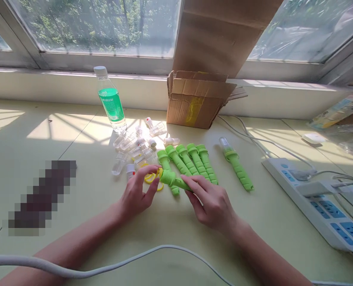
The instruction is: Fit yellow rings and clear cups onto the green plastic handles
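Observation:
My right hand (211, 202) grips a green ribbed plastic handle (176, 180) lying sideways just above the table. My left hand (137, 192) pinches a yellow ring (159, 173) at the threaded end of that handle. More yellow rings (149, 177) lie under my left fingers. Behind my hands, several green handles (194, 161) lie in a row. One green handle with a clear cap fitted (237, 163) lies apart to the right. A pile of clear plastic caps (134, 147) with white and red tips sits behind the rings.
A water bottle with a green label (110, 101) stands at the back left. An open cardboard box (197, 99) sits by the window sill. A white power strip (316, 202) with cables lies at the right. A grey cable (105, 266) crosses the front.

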Demonstrator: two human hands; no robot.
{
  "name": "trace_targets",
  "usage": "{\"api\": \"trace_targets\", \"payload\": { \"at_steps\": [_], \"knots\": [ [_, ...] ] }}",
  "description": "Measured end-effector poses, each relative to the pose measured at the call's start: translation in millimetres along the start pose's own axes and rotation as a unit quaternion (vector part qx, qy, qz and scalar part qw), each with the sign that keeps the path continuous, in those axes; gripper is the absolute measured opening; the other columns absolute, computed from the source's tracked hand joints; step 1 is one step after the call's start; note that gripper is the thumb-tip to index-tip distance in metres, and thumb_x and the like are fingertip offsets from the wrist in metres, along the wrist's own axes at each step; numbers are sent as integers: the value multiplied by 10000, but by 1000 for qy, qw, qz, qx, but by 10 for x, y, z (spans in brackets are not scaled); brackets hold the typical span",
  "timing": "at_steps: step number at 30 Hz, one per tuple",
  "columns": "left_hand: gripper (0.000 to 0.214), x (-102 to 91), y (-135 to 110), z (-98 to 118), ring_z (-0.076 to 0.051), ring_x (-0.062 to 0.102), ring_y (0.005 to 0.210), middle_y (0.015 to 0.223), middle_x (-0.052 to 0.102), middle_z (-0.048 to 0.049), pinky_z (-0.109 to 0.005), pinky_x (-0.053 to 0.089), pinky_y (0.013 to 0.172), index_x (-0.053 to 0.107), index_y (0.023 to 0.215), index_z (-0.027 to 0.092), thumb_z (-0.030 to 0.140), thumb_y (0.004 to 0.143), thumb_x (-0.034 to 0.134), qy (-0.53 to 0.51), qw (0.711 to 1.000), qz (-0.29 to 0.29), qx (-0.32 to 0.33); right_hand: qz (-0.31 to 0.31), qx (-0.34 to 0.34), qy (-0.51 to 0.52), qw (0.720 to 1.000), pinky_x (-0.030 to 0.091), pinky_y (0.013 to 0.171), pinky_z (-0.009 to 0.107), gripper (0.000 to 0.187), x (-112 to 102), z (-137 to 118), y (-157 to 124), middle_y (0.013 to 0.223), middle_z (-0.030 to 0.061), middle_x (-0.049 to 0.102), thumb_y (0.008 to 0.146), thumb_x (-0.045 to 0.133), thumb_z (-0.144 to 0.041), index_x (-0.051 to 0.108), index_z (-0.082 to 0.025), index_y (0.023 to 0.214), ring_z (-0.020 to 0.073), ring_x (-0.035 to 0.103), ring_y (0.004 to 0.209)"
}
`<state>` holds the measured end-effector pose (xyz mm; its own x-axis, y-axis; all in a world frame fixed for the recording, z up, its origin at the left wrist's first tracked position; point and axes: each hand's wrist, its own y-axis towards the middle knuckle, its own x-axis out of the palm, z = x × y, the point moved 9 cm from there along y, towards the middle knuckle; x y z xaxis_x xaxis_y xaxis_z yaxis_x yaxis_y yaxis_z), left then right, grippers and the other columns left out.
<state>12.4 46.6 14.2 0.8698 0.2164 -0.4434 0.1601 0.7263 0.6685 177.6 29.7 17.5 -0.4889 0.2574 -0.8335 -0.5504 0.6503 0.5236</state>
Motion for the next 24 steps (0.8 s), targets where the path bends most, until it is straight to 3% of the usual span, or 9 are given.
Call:
{"api": "trace_targets", "payload": {
  "at_steps": [8,18,24],
  "knots": [
    [246,63,-20,-77,-173,625,1000,1117,632,-105,-346,535,863,481,1112,198,122,879,495,-91,992,-31,-78,7,-31,-8,999,501,608,275,430,-9,-70,3,989,122,674,857,525,-106,480,-157,1281,201,646,789],
    [306,105,-6,-65,-192,638,967,1067,660,-95,-343,538,821,502,1086,198,161,808,622,-103,988,-67,-89,8,-27,-27,999,505,614,276,467,-6,-54,2,990,122,685,857,515,-108,468,-176,1317,205,660,785],
    [235,142,-12,-150,-184,660,945,1068,679,-88,-366,534,852,512,1009,197,210,813,641,-165,968,-69,-175,6,-28,-61,998,501,615,285,445,3,-55,-8,977,129,683,830,532,-79,519,-161,1268,209,650,780]
  ]
}}
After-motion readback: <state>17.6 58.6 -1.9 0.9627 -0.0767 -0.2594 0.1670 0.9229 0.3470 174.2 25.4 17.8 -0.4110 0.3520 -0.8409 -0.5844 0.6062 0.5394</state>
